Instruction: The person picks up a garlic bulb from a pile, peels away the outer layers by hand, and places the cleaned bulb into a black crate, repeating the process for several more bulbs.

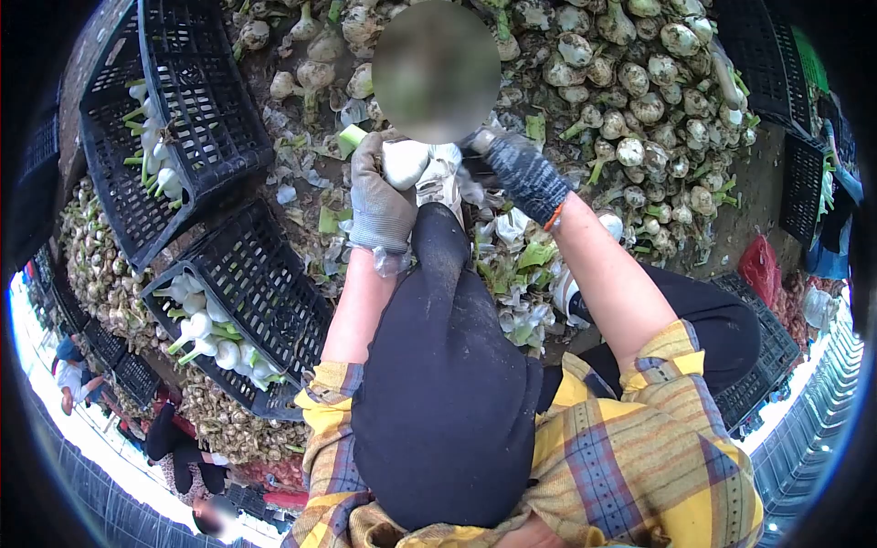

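My left hand (379,203), in a grey work glove, is wrapped round a white peeled garlic bulb (405,163). A cut green stem (352,137) sticks out past its fingers. Just right of the bulb is my right hand (523,173), in a dark speckled glove with an orange cuff edge. Its fingers are curled in, partly hidden by a blurred round patch, and I cannot tell what they hold. Below the bulb shows my white shoe (442,173). Papery skins and green scraps (534,256) litter the ground under my hands.
Unpeeled garlic (644,110) lies heaped ahead and right. Two black crates (206,110) (265,274) with white bulbs stand at left, before another garlic heap (105,247). Another crate (776,352) is by my right knee, near a red bag (760,267). Other people (183,447) are at lower left.
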The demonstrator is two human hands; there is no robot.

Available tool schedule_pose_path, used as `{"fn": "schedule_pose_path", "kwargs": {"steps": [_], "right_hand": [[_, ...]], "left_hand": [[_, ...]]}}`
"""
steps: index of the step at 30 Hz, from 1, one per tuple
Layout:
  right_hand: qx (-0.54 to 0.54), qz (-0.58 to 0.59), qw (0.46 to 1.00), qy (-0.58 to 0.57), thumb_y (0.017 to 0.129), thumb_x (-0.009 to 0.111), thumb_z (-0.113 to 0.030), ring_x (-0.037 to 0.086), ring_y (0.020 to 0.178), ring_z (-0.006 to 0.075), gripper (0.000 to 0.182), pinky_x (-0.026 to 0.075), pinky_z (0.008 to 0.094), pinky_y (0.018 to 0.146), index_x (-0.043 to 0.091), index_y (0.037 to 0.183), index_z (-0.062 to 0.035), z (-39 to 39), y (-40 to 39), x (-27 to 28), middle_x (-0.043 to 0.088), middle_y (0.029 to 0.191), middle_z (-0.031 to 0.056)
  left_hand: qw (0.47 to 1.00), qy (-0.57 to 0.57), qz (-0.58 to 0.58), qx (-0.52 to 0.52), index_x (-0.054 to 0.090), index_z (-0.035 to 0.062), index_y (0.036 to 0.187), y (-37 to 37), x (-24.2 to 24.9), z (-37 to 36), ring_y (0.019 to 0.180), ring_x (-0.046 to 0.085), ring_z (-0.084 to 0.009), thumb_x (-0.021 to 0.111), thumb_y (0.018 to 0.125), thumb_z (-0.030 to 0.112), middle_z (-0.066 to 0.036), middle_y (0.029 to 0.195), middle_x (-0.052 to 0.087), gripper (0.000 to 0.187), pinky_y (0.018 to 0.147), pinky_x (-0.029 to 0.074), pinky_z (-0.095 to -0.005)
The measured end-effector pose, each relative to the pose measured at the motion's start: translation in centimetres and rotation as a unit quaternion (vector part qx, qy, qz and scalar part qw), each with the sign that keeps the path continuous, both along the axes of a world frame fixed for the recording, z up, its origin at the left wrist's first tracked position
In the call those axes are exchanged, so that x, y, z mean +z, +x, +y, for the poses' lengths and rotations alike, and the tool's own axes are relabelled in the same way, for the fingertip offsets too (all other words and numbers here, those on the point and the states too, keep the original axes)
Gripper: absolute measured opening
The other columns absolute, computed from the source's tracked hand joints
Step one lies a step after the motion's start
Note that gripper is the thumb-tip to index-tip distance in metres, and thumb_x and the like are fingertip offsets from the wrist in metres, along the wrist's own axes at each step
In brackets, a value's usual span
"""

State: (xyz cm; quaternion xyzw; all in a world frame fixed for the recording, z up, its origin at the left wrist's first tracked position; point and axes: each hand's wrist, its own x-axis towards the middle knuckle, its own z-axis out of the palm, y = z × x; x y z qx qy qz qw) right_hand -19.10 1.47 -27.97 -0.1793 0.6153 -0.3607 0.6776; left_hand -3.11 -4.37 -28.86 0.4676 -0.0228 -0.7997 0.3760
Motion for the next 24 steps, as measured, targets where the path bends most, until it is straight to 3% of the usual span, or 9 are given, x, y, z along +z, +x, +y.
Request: {"fn": "schedule_pose_path", "kwargs": {"steps": [1, 4, 10, 14, 16, 17, 18, 19, 24], "right_hand": [[-0.05, -0.07, 0.996, 0.026, 0.08, 0.062, -0.013, 0.059, 0.085, 0.0256, 0.036, 0.047, 0.0326, 0.079, 0.055, 0.116, -0.0066, -0.3, 0.3, 1.0, 0.063, 0.092, 0.0114], [0.023, -0.018, 0.993, -0.116, 0.08, 0.066, -0.016, 0.057, 0.084, 0.0151, 0.035, 0.046, 0.0261, 0.079, 0.057, 0.113, -0.0051, -0.6, 1.6, 0.4, 0.062, 0.09, 0.0059], [-0.178, -0.198, 0.964, -0.023, 0.081, 0.059, -0.005, 0.057, 0.084, 0.0135, 0.017, 0.047, 0.0258, 0.078, 0.06, 0.098, -0.0012, 0.1, 1.8, -0.3, 0.063, 0.093, 0.0065], [-0.158, -0.011, 0.987, -0.029, 0.082, 0.062, -0.012, 0.056, 0.085, 0.0117, 0.025, 0.047, 0.0251, 0.076, 0.057, 0.104, -0.0014, 0.2, 0.8, -1.2, 0.061, 0.091, 0.0045], [0.069, 0.3, 0.942, -0.132, 0.08, 0.06, -0.013, 0.059, 0.085, 0.0212, 0.02, 0.046, 0.0315, 0.079, 0.061, 0.097, -0.0029, 0.7, 0.1, -2.3, 0.064, 0.091, 0.011], [0.103, 0.294, 0.942, -0.124, 0.078, 0.062, -0.018, 0.06, 0.089, 0.0246, 0.024, 0.045, 0.0328, 0.082, 0.062, 0.098, -0.0036, 0.1, 0.7, 0.8, 0.063, 0.095, 0.014], [0.18, 0.49, 0.796, -0.307, 0.079, 0.062, -0.018, 0.06, 0.093, 0.0255, 0.023, 0.045, 0.0337, 0.085, 0.063, 0.097, -0.0036, 1.4, 0.5, -2.1, 0.064, 0.098, 0.0137], [0.165, 0.408, 0.855, -0.275, 0.081, 0.06, -0.017, 0.06, 0.095, 0.0263, 0.021, 0.044, 0.0347, 0.088, 0.063, 0.098, -0.0039, 1.8, 0.5, -2.2, 0.064, 0.101, 0.0126], [0.135, 0.322, 0.923, -0.16, 0.085, 0.058, -0.014, 0.058, 0.098, 0.0182, 0.025, 0.043, 0.0293, 0.089, 0.06, 0.107, -0.001, 2.5, 0.3, -2.6, 0.063, 0.103, 0.0114]], "left_hand": [[0.999, -0.021, 0.011, -0.035, 0.058, 0.0004, 0.096, 0.2, 0.2, 0.1, 0.083, 0.062, -0.0256, 0.045, 0.088, 0.033, -0.013, 0.094, 0.063, 0.036, 0.072, 0.051, -0.0383], [0.996, -0.073, -0.025, -0.053, 0.056, -0.003, 0.097, 0.1, -0.1, 0.2, 0.08, 0.062, -0.0246, 0.047, 0.089, 0.032, -0.014, 0.093, 0.061, 0.037, 0.07, 0.053, -0.0347], [0.983, -0.055, -0.144, -0.098, 0.052, 0.0012, 0.103, 0.9, -1.0, 0.4, 0.082, 0.062, -0.0216, 0.052, 0.09, 0.034, -0.011, 0.093, 0.06, 0.035, 0.069, 0.054, -0.0322], [0.997, 0.032, -0.056, -0.045, 0.054, 0.0067, 0.101, 1.2, -0.9, 0.4, 0.085, 0.063, -0.0248, 0.046, 0.091, 0.039, -0.011, 0.092, 0.062, 0.035, 0.07, 0.055, -0.0397], [0.998, 0.042, -0.05, -0.025, 0.055, 0.0086, 0.099, 1.9, -0.6, 0.4, 0.087, 0.063, -0.0264, 0.042, 0.092, 0.043, -0.011, 0.091, 0.064, 0.037, 0.07, 0.055, -0.0446], [0.999, 0.03, -0.023, -0.005, 0.056, 0.0088, 0.096, 2.5, 0.1, 0.4, 0.084, 0.063, -0.0253, 0.043, 0.092, 0.041, -0.009, 0.089, 0.064, 0.035, 0.067, 0.055, -0.0426], [1.0, 0.004, -0.011, 0.003, 0.057, 0.0089, 0.095, 3.5, 0.1, 0.7, 0.082, 0.063, -0.0245, 0.044, 0.092, 0.041, -0.009, 0.088, 0.064, 0.035, 0.066, 0.055, -0.0413], [1.0, -0.017, 0.003, 0.008, 0.057, 0.0091, 0.094, 5.2, 0.1, 1.2, 0.08, 0.063, -0.0238, 0.044, 0.092, 0.041, -0.008, 0.087, 0.064, 0.034, 0.064, 0.054, -0.04], [0.963, -0.084, -0.249, 0.059, 0.055, 0.0063, 0.097, 14.1, 8.4, 3.2, 0.076, 0.063, -0.0186, 0.044, 0.092, 0.043, -0.008, 0.086, 0.064, 0.039, 0.058, 0.055, -0.0308]]}}
